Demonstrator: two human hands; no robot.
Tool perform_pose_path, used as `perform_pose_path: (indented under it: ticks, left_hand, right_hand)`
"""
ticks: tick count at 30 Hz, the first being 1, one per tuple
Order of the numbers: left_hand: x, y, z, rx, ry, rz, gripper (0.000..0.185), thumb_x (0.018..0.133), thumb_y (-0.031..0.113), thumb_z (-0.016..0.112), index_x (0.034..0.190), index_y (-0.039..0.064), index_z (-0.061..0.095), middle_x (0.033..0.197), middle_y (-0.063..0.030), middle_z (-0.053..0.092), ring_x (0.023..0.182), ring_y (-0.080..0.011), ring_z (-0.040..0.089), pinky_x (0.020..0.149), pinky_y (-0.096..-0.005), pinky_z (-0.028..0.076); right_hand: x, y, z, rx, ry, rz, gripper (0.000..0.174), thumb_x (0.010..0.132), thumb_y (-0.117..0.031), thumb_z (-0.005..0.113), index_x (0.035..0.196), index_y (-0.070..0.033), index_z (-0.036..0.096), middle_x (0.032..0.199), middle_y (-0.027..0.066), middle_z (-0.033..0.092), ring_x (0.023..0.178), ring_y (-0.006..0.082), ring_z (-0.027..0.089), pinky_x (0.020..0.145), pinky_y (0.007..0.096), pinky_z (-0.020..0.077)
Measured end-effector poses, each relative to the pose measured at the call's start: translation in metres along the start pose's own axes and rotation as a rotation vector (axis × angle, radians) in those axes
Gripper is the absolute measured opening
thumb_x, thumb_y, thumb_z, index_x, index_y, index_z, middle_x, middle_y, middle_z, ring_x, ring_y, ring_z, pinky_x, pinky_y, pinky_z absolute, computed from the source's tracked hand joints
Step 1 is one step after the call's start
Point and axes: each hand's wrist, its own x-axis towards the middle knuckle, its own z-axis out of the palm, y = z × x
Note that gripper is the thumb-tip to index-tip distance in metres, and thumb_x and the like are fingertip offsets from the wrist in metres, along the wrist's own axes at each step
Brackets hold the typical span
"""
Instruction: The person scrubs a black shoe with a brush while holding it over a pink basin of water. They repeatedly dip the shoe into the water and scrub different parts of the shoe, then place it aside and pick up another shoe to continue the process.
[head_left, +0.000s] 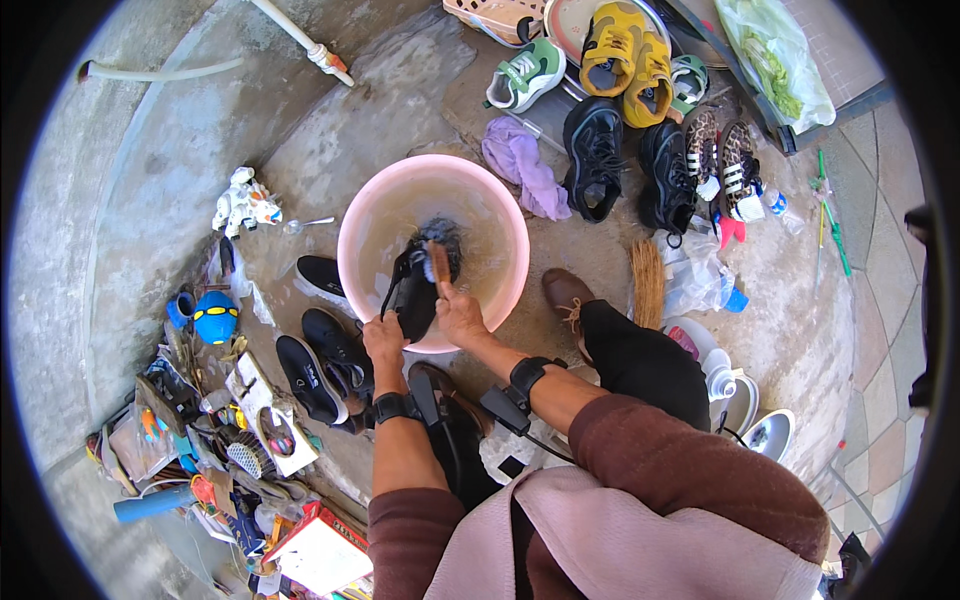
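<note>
A pink plastic basin (511, 195) of murky water stands on the concrete floor before me. My left hand (385, 341) grips the near end of a black shoe (412, 300), which slants over the basin's near rim. The shoe's far end is at the water, among dark wet swirls. In my right hand (459, 315) is a scrubbing brush (439, 262) with a brown back. Its pale bristles are against the shoe's side. My fingers hide the brush's near end and part of the shoe.
Dark shoes (311, 375) stand left of the basin, near heaped clutter (225, 450). Beyond it on the right are a purple cloth (525, 161), black shoes (592, 157) and yellow shoes (611, 49). A straw brush (646, 281) and a white jug (701, 345) lie right of my leg.
</note>
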Motion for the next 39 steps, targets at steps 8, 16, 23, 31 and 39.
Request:
perform_pose_path:
  ticks: [8,16,23,31,39]
  left_hand:
    - [0.008,-0.020,0.004,-0.881,-0.098,-0.388,0.026,0.082,0.015,0.049,0.098,-0.005,0.055,0.076,-0.0151,0.059,0.059,-0.0285,0.060,0.050,-0.0388,0.053]
    - [0.010,-0.023,0.019,-0.850,-0.227,-0.477,0.026,0.089,0.018,0.041,0.106,0.000,0.049,0.094,-0.0178,0.056,0.075,-0.0333,0.059,0.055,-0.0406,0.056]
    - [0.020,-0.030,0.039,-0.792,-0.031,-0.410,0.029,0.090,0.019,0.047,0.109,-0.002,0.045,0.093,-0.0166,0.055,0.072,-0.0325,0.057,0.057,-0.0409,0.057]
    - [0.043,-0.052,0.052,-1.149,-0.313,-0.509,0.025,0.092,0.020,0.039,0.103,0.001,0.050,0.092,-0.0153,0.056,0.077,-0.0324,0.056,0.067,-0.0440,0.054]
    - [0.014,-0.009,0.046,-0.892,-0.318,-0.343,0.008,0.079,0.002,0.052,0.084,-0.004,0.053,0.075,-0.0142,0.056,0.064,-0.0251,0.058,0.048,-0.0398,0.055]
  right_hand:
    - [-0.047,-0.049,-0.009,-0.179,-0.377,-0.115,0.041,0.083,-0.017,0.046,0.123,-0.008,0.040,0.081,0.0266,0.056,0.077,0.0435,0.057,0.067,0.0482,0.0473]
    - [0.021,-0.009,-0.033,-0.251,-0.190,0.003,0.026,0.082,-0.018,0.048,0.103,-0.005,0.054,0.076,0.0246,0.059,0.074,0.0415,0.058,0.067,0.0484,0.0462]
    - [0.027,0.028,-0.044,-0.260,-0.020,0.264,0.034,0.081,-0.019,0.046,0.110,-0.002,0.055,0.082,0.0241,0.062,0.079,0.0388,0.060,0.072,0.0444,0.0466]
    - [-0.044,-0.004,-0.016,-0.115,-0.318,-0.161,0.041,0.082,-0.018,0.048,0.120,-0.004,0.046,0.082,0.0268,0.057,0.079,0.0426,0.057,0.069,0.0489,0.0454]
    - [0.020,0.000,-0.040,-0.198,-0.283,0.085,0.046,0.082,-0.019,0.049,0.125,-0.002,0.042,0.097,0.0277,0.057,0.087,0.0407,0.057,0.075,0.0455,0.0455]
